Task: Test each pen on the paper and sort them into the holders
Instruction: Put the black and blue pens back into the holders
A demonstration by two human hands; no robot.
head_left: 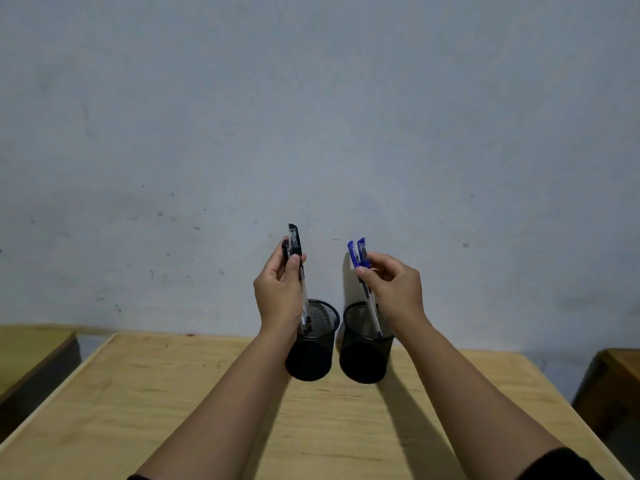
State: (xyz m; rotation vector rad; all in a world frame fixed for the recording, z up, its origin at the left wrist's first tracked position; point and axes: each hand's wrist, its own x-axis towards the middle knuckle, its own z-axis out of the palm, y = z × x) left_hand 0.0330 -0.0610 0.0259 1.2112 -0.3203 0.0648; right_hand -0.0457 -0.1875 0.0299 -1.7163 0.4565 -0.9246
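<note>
**Pens held upright over two mesh holders**

The left hand [277, 289] grips black-capped pens [295, 244], perhaps two, their long axis near vertical, caps up, tips down inside the left mesh holder [311, 355]. Dark print on one clear barrel is too small to read. Just beside it stands the right mesh holder [363, 355], on the wooden table [173, 393]. The right hand [394, 289] pinches two blue-capped pens [356, 254], caps up, leaning slightly left, tips inside that holder.

Two holders [311, 355] [365, 355] stood side by side on the table [173, 393] before the wall [311, 98], pens [304, 299] [372, 313] in each
</note>
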